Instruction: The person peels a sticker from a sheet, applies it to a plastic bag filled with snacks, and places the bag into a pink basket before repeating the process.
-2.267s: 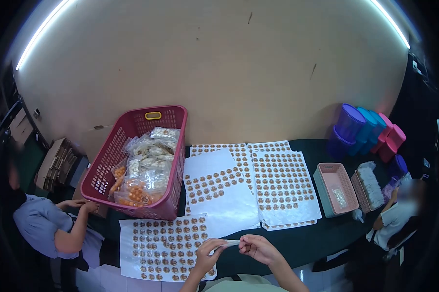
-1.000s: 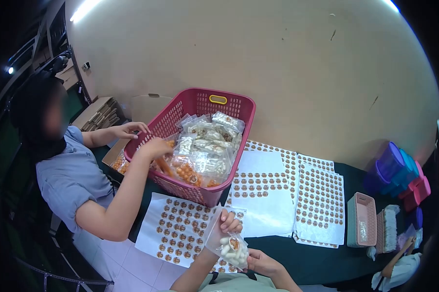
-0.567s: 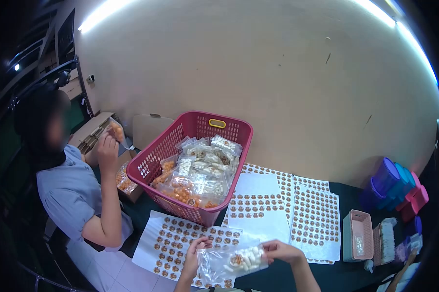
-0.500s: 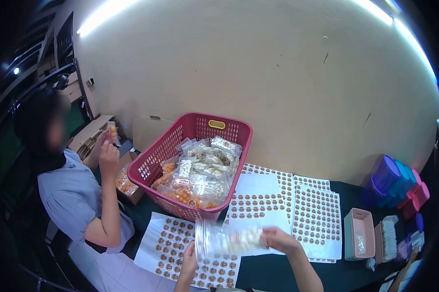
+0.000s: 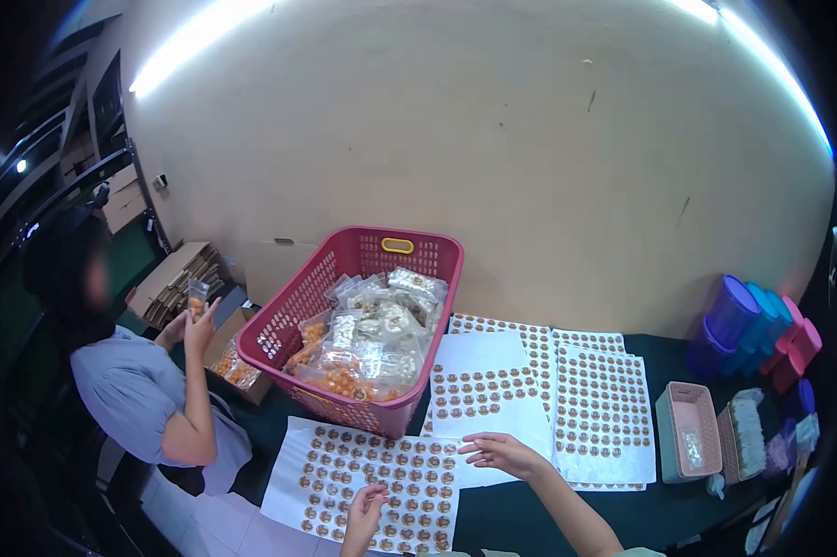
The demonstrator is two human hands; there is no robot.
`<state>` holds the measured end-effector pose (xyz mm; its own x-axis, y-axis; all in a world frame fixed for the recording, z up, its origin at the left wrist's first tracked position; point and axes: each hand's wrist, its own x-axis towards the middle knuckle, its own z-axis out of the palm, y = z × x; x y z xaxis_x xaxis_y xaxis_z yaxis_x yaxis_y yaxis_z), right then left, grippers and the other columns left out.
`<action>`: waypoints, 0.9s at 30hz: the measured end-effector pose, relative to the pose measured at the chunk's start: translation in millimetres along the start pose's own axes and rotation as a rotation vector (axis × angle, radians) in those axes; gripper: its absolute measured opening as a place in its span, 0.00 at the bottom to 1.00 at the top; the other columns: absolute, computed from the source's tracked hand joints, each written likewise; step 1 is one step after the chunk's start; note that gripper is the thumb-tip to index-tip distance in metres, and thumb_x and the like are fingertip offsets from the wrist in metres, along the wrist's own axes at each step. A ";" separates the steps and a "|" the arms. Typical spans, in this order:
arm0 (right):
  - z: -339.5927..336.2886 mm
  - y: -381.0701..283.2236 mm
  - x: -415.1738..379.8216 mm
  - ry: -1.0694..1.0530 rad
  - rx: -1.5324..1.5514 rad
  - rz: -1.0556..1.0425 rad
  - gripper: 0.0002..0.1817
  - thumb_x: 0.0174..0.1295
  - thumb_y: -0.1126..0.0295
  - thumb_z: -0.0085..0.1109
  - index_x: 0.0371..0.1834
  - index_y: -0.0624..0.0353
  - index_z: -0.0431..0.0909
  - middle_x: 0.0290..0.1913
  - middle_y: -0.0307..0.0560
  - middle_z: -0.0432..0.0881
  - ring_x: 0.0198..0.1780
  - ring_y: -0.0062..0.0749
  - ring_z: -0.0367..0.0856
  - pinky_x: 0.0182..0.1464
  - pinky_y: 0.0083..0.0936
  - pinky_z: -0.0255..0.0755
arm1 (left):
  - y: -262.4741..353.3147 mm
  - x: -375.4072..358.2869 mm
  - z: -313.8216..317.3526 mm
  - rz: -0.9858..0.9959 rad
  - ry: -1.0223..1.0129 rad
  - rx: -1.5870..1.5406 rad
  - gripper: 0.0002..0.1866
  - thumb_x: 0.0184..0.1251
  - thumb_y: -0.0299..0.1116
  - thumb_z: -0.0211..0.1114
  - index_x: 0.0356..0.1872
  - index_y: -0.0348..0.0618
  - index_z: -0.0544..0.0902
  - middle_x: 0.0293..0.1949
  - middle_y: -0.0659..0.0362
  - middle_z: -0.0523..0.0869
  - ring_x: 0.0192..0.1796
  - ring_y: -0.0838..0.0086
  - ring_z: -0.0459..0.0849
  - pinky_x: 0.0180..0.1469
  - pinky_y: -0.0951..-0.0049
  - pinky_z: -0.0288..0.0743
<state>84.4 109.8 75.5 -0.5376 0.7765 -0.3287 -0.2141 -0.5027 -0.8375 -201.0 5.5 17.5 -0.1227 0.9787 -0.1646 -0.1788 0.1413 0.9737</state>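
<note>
My right hand [image 5: 504,455] hovers over the inner edges of the sticker sheets, its fingers stretched out and holding nothing. Lower down, my left hand [image 5: 368,504] is over the near sheet of round brown stickers [image 5: 330,478], fingers curled with the tips close together. Whether a sticker is between them is too small to see. Beyond both hands stands a dark pink basket [image 5: 409,408], with clear bags of white pieces [image 5: 391,320] and bags of orange balls [image 5: 340,376] piled inside.
More sticker sheets [image 5: 604,399] lie right of centre. Farther right are a pink-and-green bin [image 5: 689,432] and stacked purple tubs [image 5: 729,316]. At left, a co-worker [image 5: 149,390] holds a small bag of orange balls [image 5: 198,299] beside a cardboard box [image 5: 251,381].
The clear bag of white pieces has left my hands. My right hand has opened, and my left has lowered over the near sticker sheet. The co-worker's hands have come down.
</note>
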 end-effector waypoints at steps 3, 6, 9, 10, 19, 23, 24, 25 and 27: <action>-30.5 25.2 -26.8 0.202 0.048 -0.005 0.15 0.62 0.65 0.50 0.48 0.63 0.71 0.44 0.47 0.78 0.41 0.26 0.77 0.44 0.20 0.70 | -8.5 6.2 19.5 0.010 -0.153 0.131 0.12 0.65 0.29 0.53 0.47 0.35 0.72 0.43 0.54 0.80 0.45 0.74 0.78 0.49 0.76 0.69; -53.1 52.2 -58.0 0.387 0.184 -0.066 0.08 0.60 0.66 0.53 0.32 0.60 0.74 0.31 0.41 0.78 0.33 0.24 0.75 0.38 0.20 0.69 | -33.5 15.7 39.5 -0.021 -0.263 0.387 0.13 0.63 0.31 0.55 0.46 0.35 0.72 0.41 0.55 0.80 0.44 0.73 0.79 0.46 0.76 0.72; -71.8 81.2 -90.2 0.558 0.389 -0.109 0.11 0.60 0.65 0.53 0.21 0.55 0.70 0.18 0.36 0.70 0.23 0.22 0.70 0.31 0.20 0.66 | -29.3 8.7 73.1 0.090 -0.406 0.594 0.13 0.62 0.32 0.56 0.44 0.35 0.74 0.36 0.54 0.82 0.38 0.73 0.82 0.40 0.77 0.74; -78.8 92.2 -100.2 0.582 0.407 -0.126 0.11 0.60 0.65 0.53 0.21 0.55 0.70 0.18 0.36 0.70 0.23 0.22 0.70 0.31 0.20 0.66 | -20.2 3.7 87.3 0.025 -0.463 0.587 0.14 0.61 0.33 0.57 0.45 0.35 0.74 0.37 0.53 0.82 0.39 0.72 0.82 0.42 0.77 0.74; -135.3 100.4 -200.3 1.157 0.147 -0.358 0.07 0.58 0.69 0.56 0.34 0.62 0.77 0.23 0.36 0.76 0.26 0.16 0.73 0.32 0.12 0.67 | -112.9 1.7 184.9 -0.060 -0.699 0.415 0.14 0.59 0.32 0.59 0.44 0.36 0.75 0.35 0.53 0.81 0.38 0.69 0.81 0.41 0.75 0.73; -164.5 97.0 -238.9 1.296 0.143 -0.437 0.09 0.57 0.67 0.57 0.26 0.61 0.77 0.20 0.36 0.74 0.23 0.15 0.72 0.29 0.12 0.67 | -159.0 -11.5 220.0 0.269 -0.603 0.934 0.16 0.53 0.34 0.59 0.44 0.41 0.75 0.45 0.52 0.72 0.51 0.60 0.69 0.54 0.61 0.60; -172.2 97.0 -248.5 1.337 0.128 -0.441 0.11 0.58 0.66 0.57 0.22 0.61 0.76 0.18 0.36 0.73 0.21 0.15 0.71 0.27 0.12 0.66 | -161.7 -15.1 230.6 0.275 -0.617 0.932 0.16 0.53 0.34 0.59 0.44 0.41 0.75 0.45 0.52 0.72 0.51 0.60 0.69 0.54 0.61 0.60; -180.7 96.7 -258.4 1.349 0.129 -0.444 0.11 0.58 0.66 0.57 0.22 0.61 0.76 0.18 0.36 0.73 0.21 0.15 0.71 0.27 0.12 0.66 | -167.5 -20.7 238.7 0.382 -0.524 1.020 0.16 0.52 0.33 0.59 0.43 0.42 0.75 0.44 0.52 0.71 0.52 0.60 0.67 0.55 0.61 0.58; -198.3 99.1 -277.9 1.388 0.180 -0.498 0.16 0.60 0.63 0.54 0.16 0.58 0.71 0.15 0.35 0.70 0.19 0.15 0.70 0.23 0.12 0.63 | -179.9 -28.2 250.2 0.498 -0.359 1.064 0.13 0.50 0.30 0.58 0.40 0.44 0.75 0.42 0.53 0.69 0.51 0.60 0.65 0.55 0.59 0.53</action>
<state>374.4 -80.5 -2.7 0.7858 0.5600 -0.2624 -0.2896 -0.0417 -0.9562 78.9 -10.3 -113.5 0.3558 0.9222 0.1514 0.7172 -0.3733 0.5884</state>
